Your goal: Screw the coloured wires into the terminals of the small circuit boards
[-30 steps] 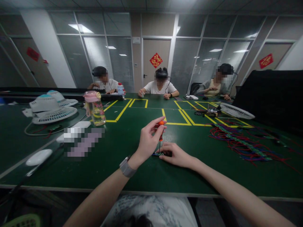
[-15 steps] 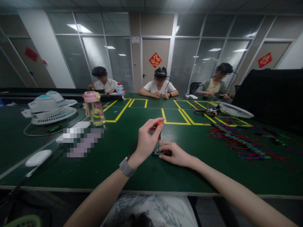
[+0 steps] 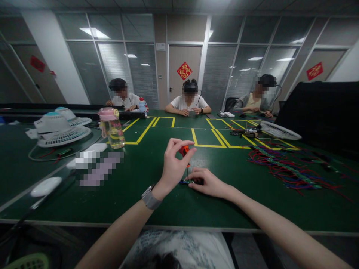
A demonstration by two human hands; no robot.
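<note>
In the head view an orange and black screwdriver (image 3: pixel 185 151) stands nearly upright, its thin shaft pointing down at a small green circuit board (image 3: pixel 184 182) on the table. My left hand (image 3: pixel 176 158) is curled around the screwdriver's handle, with the thumb and index fingertips spread a little apart at its top. Low on the table, my right hand (image 3: pixel 209 182) steadies the board with its fingers, beside the screwdriver's tip. A dark piece shows under these fingers; its kind is hidden. The exact contact of tip and board is too small to make out.
The green table (image 3: pixel 134 209) carries a pink-lidded bottle (image 3: pixel 112 129) and white fans (image 3: pixel 61 129) on the left. Wired circuit boards (image 3: pixel 286 166) lie to the right, near a black screen (image 3: pixel 322 116). Across the table sit several people, one a person in white (image 3: pixel 189 101).
My left thumb and index finger have opened slightly around the handle, and the screwdriver's top leans a bit to the left. My right hand has stayed in place.
</note>
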